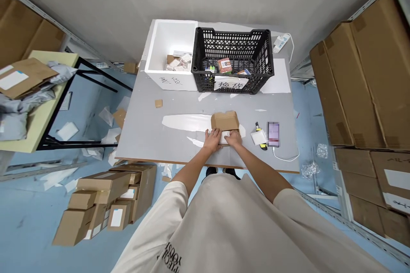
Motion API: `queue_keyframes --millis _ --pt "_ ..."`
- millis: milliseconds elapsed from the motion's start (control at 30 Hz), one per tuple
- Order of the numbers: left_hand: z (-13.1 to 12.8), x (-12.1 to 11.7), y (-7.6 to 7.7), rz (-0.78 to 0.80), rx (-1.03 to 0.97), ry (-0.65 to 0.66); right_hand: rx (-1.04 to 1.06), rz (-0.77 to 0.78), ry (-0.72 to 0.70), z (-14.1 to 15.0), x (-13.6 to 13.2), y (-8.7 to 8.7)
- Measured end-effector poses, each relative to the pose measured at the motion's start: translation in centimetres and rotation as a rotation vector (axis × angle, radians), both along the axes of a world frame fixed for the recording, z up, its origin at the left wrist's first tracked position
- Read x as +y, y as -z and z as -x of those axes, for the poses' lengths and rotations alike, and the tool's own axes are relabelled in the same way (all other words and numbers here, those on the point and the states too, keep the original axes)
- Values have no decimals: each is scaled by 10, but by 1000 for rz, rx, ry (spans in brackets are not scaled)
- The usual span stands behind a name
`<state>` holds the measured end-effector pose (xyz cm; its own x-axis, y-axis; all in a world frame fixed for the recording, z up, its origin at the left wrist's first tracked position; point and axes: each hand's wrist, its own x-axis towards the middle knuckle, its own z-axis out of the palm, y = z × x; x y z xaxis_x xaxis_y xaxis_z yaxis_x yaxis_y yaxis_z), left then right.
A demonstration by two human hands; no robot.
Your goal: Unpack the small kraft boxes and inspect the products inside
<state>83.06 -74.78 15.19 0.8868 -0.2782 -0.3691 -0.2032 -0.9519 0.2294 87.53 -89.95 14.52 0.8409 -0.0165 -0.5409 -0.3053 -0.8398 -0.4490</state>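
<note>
A small brown cardboard box (225, 119) lies on the table in front of me, its lid folded back away from me. A white flat piece (225, 137) shows in its near part, between my hands; what it is I cannot make out. My left hand (212, 140) grips the box's left side, fingers bent over the edge. On the right side, my right hand (234, 138) holds the box, with its thumb reaching in over the white piece. The undersides of both hands are hidden.
Behind stand a white foam bin (173, 79) and a black crate (232, 87), each holding small packages. To the right lie a yellow-black cutter (263, 146), a white square piece (257, 137) and a phone (273, 133) on a cable. Cartons (105, 185) are stacked at the table's left front.
</note>
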Motion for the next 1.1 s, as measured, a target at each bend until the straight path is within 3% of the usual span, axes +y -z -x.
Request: queue_keyframes --millis 167,367,500,733,933,1000,1100 --pt "-1 -1 -3 -6 17 -3 -29 -26 82 10 -21 -16" --pt "-1 -4 -10 -45 41 30 -188 -36 264 13 -117 -31" --pt "2 -11 -15 -80 25 43 -172 94 207 10 -163 -21" --pt "18 -25 -22 -108 14 17 -195 126 53 12 -171 3" --pt "37 -34 -28 -135 4 -51 -390 132 -50 21 -180 -1" --pt "43 -35 -26 -124 -11 -100 -428 75 -106 22 -176 -5" --pt "52 -35 -21 -88 -17 -227 -366 -140 -215 23 -160 -8"
